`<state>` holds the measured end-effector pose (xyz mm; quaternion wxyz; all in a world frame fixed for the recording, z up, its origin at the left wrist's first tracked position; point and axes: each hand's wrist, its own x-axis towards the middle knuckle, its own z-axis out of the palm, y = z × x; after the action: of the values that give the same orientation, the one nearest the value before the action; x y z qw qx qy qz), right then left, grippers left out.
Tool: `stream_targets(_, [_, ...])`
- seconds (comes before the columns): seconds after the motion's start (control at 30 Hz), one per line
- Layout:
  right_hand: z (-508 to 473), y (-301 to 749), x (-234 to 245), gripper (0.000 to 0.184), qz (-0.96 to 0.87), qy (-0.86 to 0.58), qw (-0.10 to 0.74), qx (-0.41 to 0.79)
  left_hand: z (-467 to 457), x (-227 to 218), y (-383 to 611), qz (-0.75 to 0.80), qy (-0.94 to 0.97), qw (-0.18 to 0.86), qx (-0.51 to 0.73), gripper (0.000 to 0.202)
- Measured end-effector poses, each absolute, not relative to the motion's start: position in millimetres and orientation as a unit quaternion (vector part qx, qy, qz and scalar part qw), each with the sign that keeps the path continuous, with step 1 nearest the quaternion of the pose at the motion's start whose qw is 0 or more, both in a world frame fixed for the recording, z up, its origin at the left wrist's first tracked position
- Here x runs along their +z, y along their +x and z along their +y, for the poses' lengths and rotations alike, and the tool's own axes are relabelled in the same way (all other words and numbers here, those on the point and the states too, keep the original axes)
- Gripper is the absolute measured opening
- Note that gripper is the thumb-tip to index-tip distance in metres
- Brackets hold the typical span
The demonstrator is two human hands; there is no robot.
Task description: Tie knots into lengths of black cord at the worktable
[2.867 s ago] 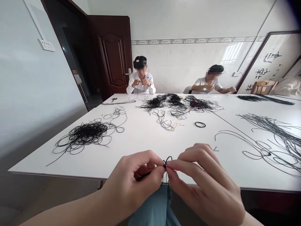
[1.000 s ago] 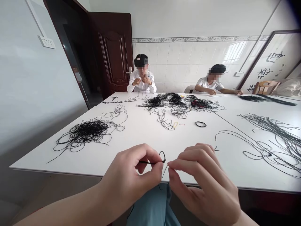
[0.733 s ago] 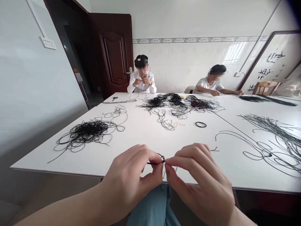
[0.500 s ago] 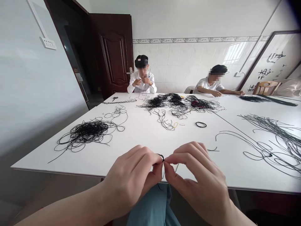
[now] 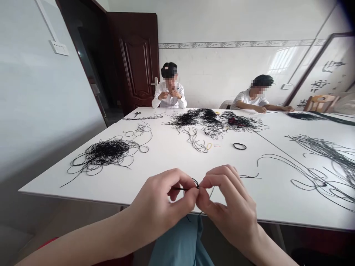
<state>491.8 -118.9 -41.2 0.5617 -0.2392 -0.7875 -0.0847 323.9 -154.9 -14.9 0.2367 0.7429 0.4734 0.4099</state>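
"Where's the black cord [image 5: 180, 188]?"
"Near the front edge of the tabletop [image 5: 166, 159]; left grip [image 5: 159, 197] and right grip [image 5: 233, 207] both pinch it, fingertips touching."
"The danger?"
"Its small loop [image 5: 196, 181] could slip or collapse; a slack left pinch or uneven tug would cause it."

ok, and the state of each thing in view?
Left hand: pinching the black cord
Right hand: pinching the same cord
Black cord: looped between the hands; any knot unclear
Left cord pile: loose, tangled
Right cord bundle: loose, spread out
Far cord heap: tangled
Black ring: flat on the table
Scissors: open or shut, too small to tell
Door: open
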Motion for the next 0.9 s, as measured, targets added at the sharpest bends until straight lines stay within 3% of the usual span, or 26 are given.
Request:
stream_targets(0.1, [-117,491,-43,0.019,-0.795,-0.225,0.558,-0.081,-157,-9,318,0.488,0.708,0.326,0.392,0.014])
stream_targets(0.3, [-114,478,-48,0.019,-0.787,-0.208,0.570,-0.113,-166,5,306,0.480,0.693,0.359,0.400,0.011])
stream_targets(0.4, [-114,474,-47,0.020,-0.788,-0.193,0.576,-0.101,-171,8,304,0.503,0.708,0.300,0.394,0.009])
stream_targets(0.63, [-114,499,-37,0.022,-0.820,-0.173,0.524,-0.152,-170,6,320,0.464,0.811,0.033,0.355,0.009])
stream_targets(0.9, [-114,535,-28,0.019,-0.816,-0.218,0.485,-0.229,-149,3,349,0.423,0.842,-0.007,0.335,0.018])
